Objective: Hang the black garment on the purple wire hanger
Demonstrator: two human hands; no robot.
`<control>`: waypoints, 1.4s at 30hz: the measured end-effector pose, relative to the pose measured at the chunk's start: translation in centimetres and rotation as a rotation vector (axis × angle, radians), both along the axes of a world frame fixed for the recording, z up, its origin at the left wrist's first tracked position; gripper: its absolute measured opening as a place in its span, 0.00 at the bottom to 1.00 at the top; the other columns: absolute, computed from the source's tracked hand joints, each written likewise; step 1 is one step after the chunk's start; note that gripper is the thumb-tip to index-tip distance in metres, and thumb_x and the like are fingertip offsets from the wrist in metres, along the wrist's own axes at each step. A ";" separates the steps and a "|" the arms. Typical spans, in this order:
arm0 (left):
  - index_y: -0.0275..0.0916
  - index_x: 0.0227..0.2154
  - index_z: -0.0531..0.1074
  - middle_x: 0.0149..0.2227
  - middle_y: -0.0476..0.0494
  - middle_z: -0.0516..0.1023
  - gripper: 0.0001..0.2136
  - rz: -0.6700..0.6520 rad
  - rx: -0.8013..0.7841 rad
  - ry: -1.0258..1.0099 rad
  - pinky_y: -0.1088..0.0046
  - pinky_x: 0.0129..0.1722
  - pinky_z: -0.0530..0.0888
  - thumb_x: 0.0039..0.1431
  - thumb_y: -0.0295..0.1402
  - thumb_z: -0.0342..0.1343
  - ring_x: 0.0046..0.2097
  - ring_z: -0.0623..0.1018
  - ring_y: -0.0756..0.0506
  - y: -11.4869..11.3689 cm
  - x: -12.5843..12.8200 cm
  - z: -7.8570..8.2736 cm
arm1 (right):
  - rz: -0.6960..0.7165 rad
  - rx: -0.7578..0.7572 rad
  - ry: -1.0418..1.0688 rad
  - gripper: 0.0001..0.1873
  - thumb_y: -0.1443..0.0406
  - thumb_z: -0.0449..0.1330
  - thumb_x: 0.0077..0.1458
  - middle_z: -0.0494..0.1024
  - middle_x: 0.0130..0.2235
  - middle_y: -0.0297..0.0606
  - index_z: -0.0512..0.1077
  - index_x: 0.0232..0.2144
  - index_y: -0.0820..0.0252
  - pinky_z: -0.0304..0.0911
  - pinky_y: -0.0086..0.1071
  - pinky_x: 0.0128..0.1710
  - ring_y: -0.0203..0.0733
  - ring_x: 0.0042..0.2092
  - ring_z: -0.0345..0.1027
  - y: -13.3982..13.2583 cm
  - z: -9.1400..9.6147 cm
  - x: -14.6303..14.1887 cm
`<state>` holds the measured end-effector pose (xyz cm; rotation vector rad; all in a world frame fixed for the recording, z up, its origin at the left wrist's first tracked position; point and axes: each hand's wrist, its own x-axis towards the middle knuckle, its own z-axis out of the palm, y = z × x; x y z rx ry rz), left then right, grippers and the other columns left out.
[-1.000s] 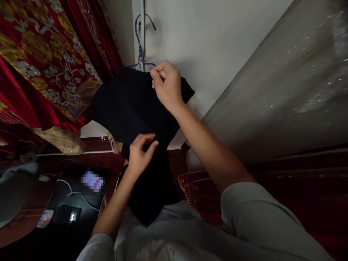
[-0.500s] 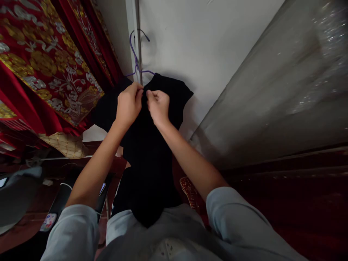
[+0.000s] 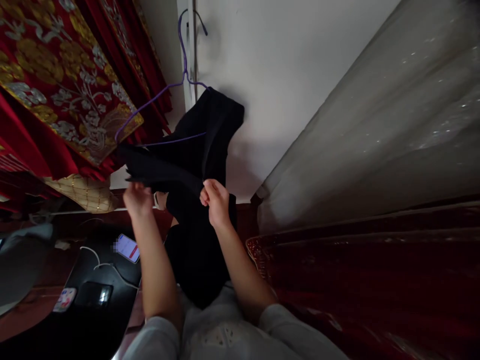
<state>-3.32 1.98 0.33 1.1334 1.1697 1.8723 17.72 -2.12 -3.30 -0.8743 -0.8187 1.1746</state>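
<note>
A black garment (image 3: 195,150) hangs partly on a purple wire hanger (image 3: 157,95) hooked high on the white wall. The hanger's left arm is bare and its bottom wire crosses the cloth. My left hand (image 3: 138,199) is closed on the garment's lower left edge. My right hand (image 3: 214,201) pinches the cloth at the middle, just below the folded part. The rest of the garment drapes down to my lap.
A red and gold patterned curtain (image 3: 56,75) hangs at the left. A black low table (image 3: 75,320) holds a lit phone (image 3: 128,248), a white cable and a dark device. A grey sheer curtain (image 3: 375,130) and a dark red surface (image 3: 375,280) fill the right.
Both hands dropped from the garment's neck at the hanger to its lower part. The left side of the garment has come off the hanger, baring the wire.
</note>
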 end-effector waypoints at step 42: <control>0.42 0.40 0.82 0.33 0.44 0.83 0.08 -0.554 -0.017 1.281 0.73 0.34 0.71 0.61 0.37 0.62 0.32 0.80 0.43 -1.6 -3.2 7.3 | -0.165 0.303 -0.720 0.16 0.63 0.69 0.52 0.64 0.20 0.29 0.69 0.19 0.60 0.62 0.31 0.30 0.35 0.26 0.59 19.0 7.1 7.4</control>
